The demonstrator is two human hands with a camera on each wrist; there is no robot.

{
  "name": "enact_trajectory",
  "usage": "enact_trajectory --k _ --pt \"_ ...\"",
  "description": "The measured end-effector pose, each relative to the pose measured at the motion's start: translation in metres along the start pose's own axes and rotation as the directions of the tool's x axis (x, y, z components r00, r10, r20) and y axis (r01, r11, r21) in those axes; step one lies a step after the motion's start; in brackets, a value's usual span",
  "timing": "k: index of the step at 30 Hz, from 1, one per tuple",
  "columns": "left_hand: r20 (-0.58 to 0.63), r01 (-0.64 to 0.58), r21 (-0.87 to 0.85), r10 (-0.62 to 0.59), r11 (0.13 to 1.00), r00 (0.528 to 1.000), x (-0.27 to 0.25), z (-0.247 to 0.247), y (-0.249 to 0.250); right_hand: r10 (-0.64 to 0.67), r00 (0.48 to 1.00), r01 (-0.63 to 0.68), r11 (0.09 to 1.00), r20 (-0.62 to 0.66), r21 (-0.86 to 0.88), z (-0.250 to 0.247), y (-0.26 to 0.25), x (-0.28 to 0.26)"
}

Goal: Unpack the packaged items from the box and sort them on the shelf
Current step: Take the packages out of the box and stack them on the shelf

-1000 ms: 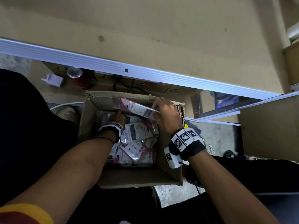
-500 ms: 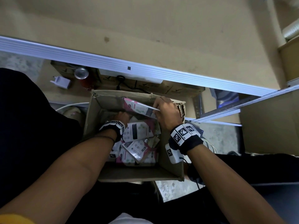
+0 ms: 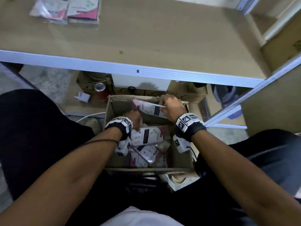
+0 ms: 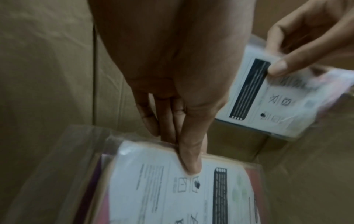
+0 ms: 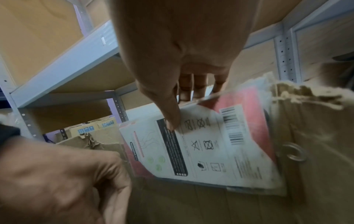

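Hands worked inside the box (image 3: 114, 110). Right hand (image 3: 171, 106) pinched one packet (image 3: 146, 108) at its far wall; left hand (image 3: 132, 119) pinched another packet (image 3: 146, 135) mid-box. Unpacking step; next, lift both onto the shelf (image 3: 146, 38) beside two sorted packets (image 3: 65, 9).

I logged metal racking with pale grey-white beams (image 3: 114, 66) and tan board decks (image 3: 146, 33). A perforated grey upright (image 5: 285, 57) stood at the right in the right wrist view. Beneath the lowest deck I noted a speckled grey concrete floor (image 3: 48, 82), flattened brown cartons (image 3: 184, 92), a red drink can (image 3: 101, 91), a white plug adapter (image 3: 82, 97) and a white cable (image 3: 88, 116). Light was dim and even; its source was out of view.
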State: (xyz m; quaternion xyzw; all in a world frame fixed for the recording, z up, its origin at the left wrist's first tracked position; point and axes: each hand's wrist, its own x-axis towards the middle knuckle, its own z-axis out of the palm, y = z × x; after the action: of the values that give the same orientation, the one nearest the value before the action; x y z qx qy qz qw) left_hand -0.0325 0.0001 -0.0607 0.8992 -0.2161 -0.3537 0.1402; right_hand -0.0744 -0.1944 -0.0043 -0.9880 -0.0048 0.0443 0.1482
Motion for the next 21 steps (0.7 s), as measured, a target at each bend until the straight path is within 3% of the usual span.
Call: enact_trajectory --k 9,13,21 --pt "-0.079 -0.179 0.076 0.185 0.981 0.979 -0.059 -0.068 0.041 -0.116 0.993 0.117 0.992 0.019 -0.049 -0.066 -0.027 0.01" --pt "-0.097 -0.221 0.085 0.228 0.972 0.969 -0.086 -0.107 0.053 -0.188 0.98 0.192 0.979 0.065 -0.069 -0.102 -0.039 0.01" --pt "-0.093 -0.257 0.039 0.259 0.966 0.961 -0.125 -0.174 0.06 -0.27 0.963 0.27 0.952 0.023 -0.144 -0.15 -0.06 0.005"
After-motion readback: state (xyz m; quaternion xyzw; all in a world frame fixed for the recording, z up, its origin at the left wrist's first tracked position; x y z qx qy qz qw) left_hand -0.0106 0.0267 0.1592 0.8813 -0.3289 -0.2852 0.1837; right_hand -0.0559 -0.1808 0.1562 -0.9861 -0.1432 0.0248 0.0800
